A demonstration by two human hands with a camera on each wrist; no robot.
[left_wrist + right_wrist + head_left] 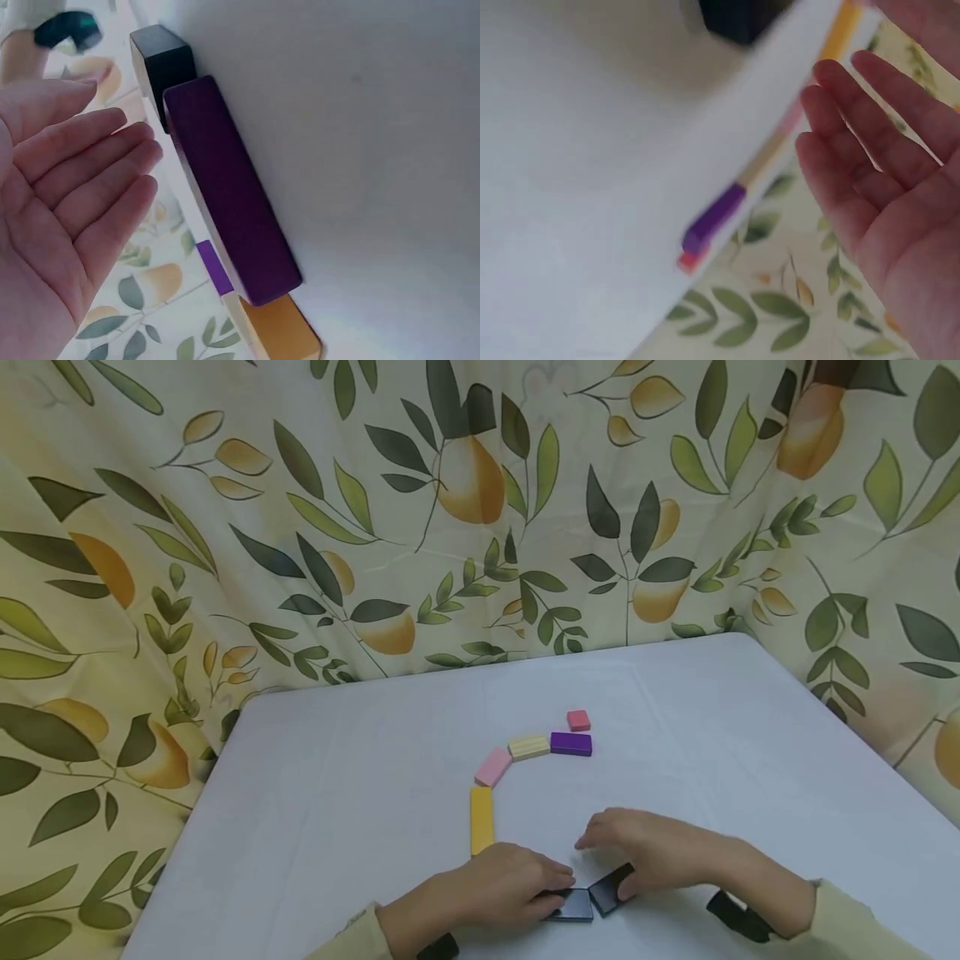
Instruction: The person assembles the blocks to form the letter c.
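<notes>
Dark purple block (572, 905) flat, long axis left-right

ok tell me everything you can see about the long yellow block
The yellow block is a long, flat rectangular piece, smooth and painted, perhaps wood. It lies flat on the white table, pointing away from the person, the nearest piece of a curving row. Its far end meets the pink block; its near end reaches the left hand, though contact is unclear.

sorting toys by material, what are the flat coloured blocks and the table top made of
Blocks: likely painted wood; the cream block shows a pale grain-like surface, and the dark purple block has an even matte coat with softened edges. Plastic stays possible. Table top: smooth, matte white, probably laminate or plastic; unclear.
</notes>
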